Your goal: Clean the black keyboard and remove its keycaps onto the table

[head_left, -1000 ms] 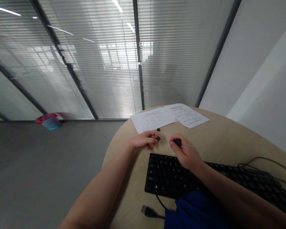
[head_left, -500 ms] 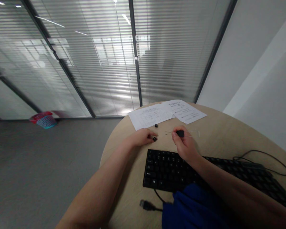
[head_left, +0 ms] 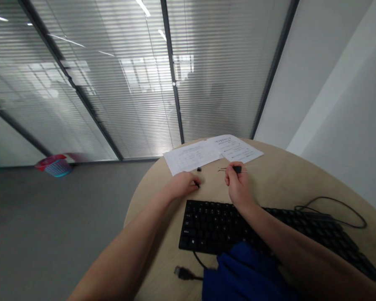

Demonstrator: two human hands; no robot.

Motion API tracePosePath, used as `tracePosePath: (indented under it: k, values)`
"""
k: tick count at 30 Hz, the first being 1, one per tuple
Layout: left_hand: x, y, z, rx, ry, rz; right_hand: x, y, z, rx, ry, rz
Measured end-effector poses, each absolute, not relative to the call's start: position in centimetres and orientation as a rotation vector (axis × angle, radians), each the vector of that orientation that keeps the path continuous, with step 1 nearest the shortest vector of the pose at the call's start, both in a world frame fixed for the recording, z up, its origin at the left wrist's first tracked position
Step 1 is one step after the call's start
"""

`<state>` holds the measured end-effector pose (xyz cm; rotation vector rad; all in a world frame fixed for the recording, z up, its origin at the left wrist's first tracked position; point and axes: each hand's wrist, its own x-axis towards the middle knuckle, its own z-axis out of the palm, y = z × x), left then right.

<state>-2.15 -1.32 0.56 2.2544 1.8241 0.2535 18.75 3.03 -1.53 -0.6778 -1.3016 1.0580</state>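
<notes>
My left hand [head_left: 183, 184] is closed with its fingertips around a small black keycap [head_left: 197, 184] at the tabletop, partly hidden by the fingers. A second black keycap [head_left: 199, 169] lies just beyond, near the papers. In my right hand [head_left: 239, 186] is a wire keycap puller [head_left: 237, 169], gripped by its black middle; its thin wire prongs point left toward the keycaps, and more wire sticks out to the right. The black keyboard [head_left: 207, 225] lies nearer to me, partly covered by my right forearm.
Printed papers [head_left: 191, 156] lie at the far edge of the round wooden table [head_left: 153, 267]. A USB plug [head_left: 184, 273] rests near the front left, and a black cable [head_left: 357, 213] loops at the right. A red and blue basket [head_left: 57, 167] stands on the floor.
My left fingers have closed over the nearer keycap, which shows less now. My right hand has turned the puller slightly, so its prongs look more level. The whole view has shifted a little.
</notes>
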Motion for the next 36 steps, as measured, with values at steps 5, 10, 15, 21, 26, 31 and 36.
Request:
tracePosePath:
  k: [5, 10, 15, 21, 26, 31, 36]
  values:
    - [-0.7, 0.2, 0.9, 2.331, 1.849, 0.164, 18.6, 3.9, -1.2, -0.711, -1.105, 1.146]
    - [0.0, 3.8, 1.4, 2.427, 1.877, 0.064, 18.8, 4.7, -1.5, -0.717, -1.070, 1.129]
    - [-0.6, 6.3, 1.4, 2.446, 1.968, 0.042, 18.8, 5.1, -2.0, -0.729, -1.088, 1.125]
    - [-1.5, 7.3, 0.7, 2.456, 2.032, 0.013, 18.6, 5.1, -2.1, -0.723, -1.130, 1.122]
    - [-1.6, 7.4, 0.7, 2.477, 2.030, 0.021, 18.6, 5.1, -2.2, -0.712, -1.153, 1.117]
    - [-1.8, 7.8, 0.9, 2.516, 2.015, -0.001, 18.6, 5.2, -2.3, -0.717, -1.160, 1.110]
    - [-1.8, 8.1, 0.7, 2.544, 1.992, -0.041, 18.5, 5.3, -2.5, -0.703, -1.150, 1.140]
